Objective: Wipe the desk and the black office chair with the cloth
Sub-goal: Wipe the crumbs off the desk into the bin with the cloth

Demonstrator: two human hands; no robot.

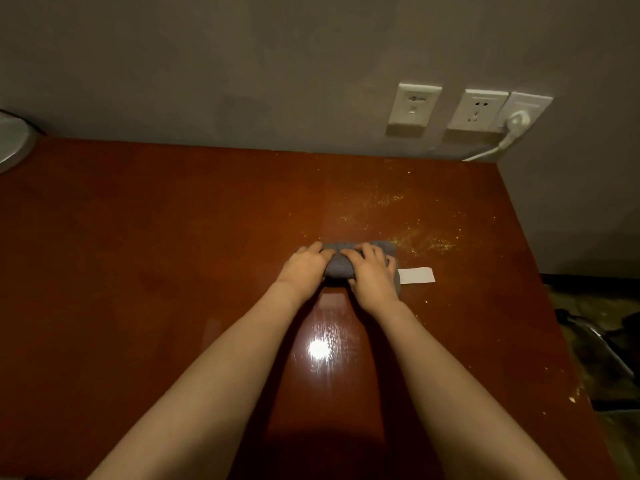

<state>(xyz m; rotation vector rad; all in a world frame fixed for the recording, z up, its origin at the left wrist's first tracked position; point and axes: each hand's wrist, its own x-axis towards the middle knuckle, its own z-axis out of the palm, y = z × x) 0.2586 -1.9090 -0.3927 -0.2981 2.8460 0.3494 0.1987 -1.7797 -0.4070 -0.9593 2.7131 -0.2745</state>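
Desk-wipe step. left hand (304, 268) + right hand (372, 276) both gripped bunched grey cloth (341, 264) mid-desk (138, 271), fingers curled over it. Next prob: push fwd-right thru crumbs (427, 241), w/o dragging paper slip (417, 275).

Cloth (341, 266) in my grip: plain grey. Desk (173, 271) around it: glossy reddish-brown, with a white glare patch (319, 348) nearer me than the cloth. Label (416, 275) right of the cloth: white. Crumbs (429, 242) beyond and right of it: yellow speckle. Sockets (414, 109) far behind it: white, on a grey wall (242, 64).
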